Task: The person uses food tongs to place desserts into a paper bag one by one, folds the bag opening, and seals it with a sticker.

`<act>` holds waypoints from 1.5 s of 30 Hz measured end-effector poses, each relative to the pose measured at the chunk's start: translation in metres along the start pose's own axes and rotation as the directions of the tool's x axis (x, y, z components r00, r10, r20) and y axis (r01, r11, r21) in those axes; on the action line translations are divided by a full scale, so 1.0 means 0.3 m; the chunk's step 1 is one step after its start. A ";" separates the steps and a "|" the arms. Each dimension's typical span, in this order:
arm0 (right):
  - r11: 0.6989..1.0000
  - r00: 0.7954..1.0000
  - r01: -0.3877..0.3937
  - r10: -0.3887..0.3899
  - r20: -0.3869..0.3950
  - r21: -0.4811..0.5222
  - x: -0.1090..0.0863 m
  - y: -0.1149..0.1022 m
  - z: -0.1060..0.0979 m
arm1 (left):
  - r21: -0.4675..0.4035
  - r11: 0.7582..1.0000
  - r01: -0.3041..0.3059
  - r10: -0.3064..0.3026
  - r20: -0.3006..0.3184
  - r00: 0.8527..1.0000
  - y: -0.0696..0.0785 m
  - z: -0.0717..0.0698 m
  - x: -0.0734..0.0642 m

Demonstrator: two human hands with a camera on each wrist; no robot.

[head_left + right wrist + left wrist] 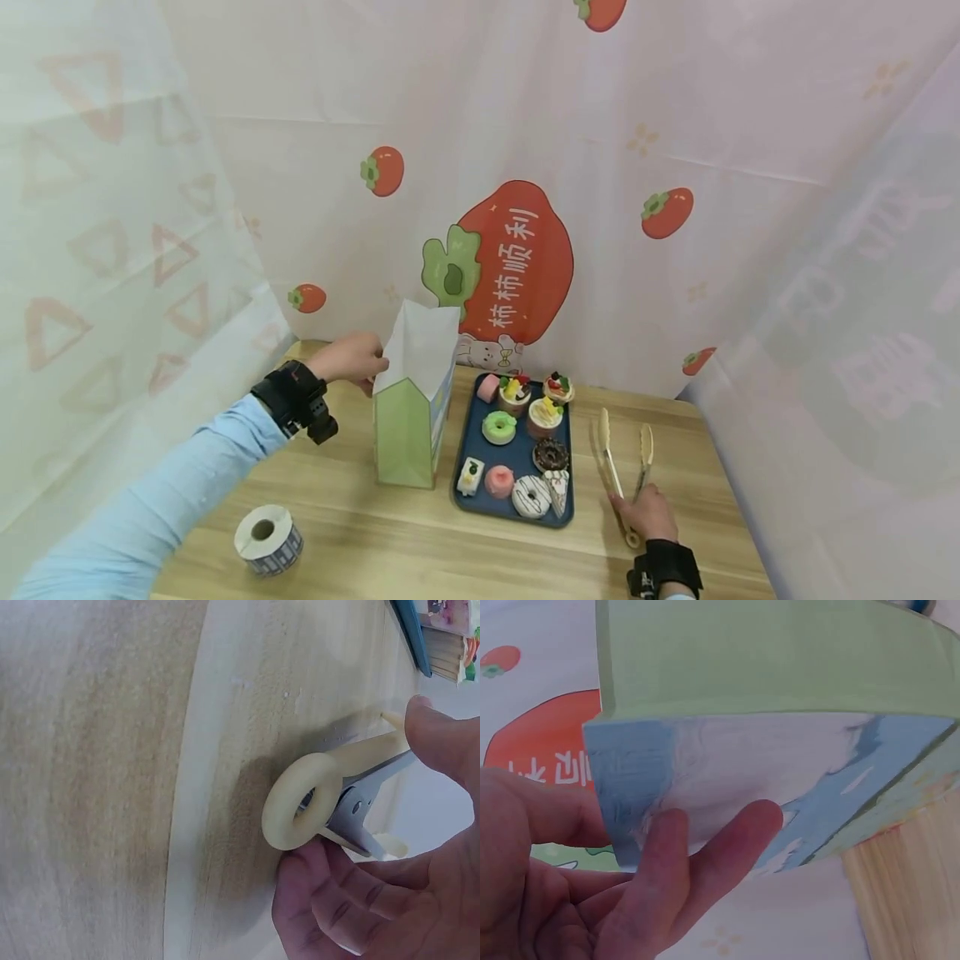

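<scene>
A paper bag (405,429) with green sides and a white inside stands upright with its mouth open. My left hand (351,360) pinches the bag's upper left edge. In the left wrist view, two fingers (735,840) lie along the blue and white printed face of the bag. My right hand (651,512) grips a pair of tongs (611,462) near the handle end. The arms of the tongs are spread, with cream tips pointing away. The right wrist view shows the cream ring (300,799) at their end, the thumb on one side and curled fingers on the other.
A dark blue tray (517,454) between bag and tongs carries several small cakes and donuts, such as a green donut (498,427) and a chocolate donut (551,455). A label roll (267,540) stands front left. Printed cloth (300,200) hangs behind and at both sides.
</scene>
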State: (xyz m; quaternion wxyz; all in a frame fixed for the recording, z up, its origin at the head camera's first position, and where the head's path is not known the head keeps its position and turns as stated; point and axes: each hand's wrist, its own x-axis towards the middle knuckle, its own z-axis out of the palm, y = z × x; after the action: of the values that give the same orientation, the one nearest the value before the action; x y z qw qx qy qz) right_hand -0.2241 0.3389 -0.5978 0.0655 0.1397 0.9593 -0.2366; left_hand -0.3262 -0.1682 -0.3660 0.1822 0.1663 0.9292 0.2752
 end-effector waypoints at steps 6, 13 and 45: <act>1.000 1.000 -0.014 0.014 0.022 0.006 0.016 0.013 0.003 | 0.059 0.998 0.023 -0.021 -0.028 0.999 0.012 0.002 0.031; 0.999 0.999 -0.012 0.010 0.051 0.040 0.025 0.030 -0.004 | 0.041 0.999 0.023 -0.021 -0.053 0.998 0.013 0.012 0.030; 0.971 0.973 0.226 -0.222 -0.060 0.078 -0.017 -0.001 -0.085 | 0.227 0.974 0.006 0.023 -0.128 0.992 0.048 -0.011 0.066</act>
State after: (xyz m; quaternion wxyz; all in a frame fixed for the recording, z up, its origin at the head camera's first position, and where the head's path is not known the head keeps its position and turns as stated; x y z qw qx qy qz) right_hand -0.2207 0.3495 -0.5744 0.0081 0.0391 0.9595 -0.2790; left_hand -0.3419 -0.1501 -0.3599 0.1000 0.1717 0.9637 0.1781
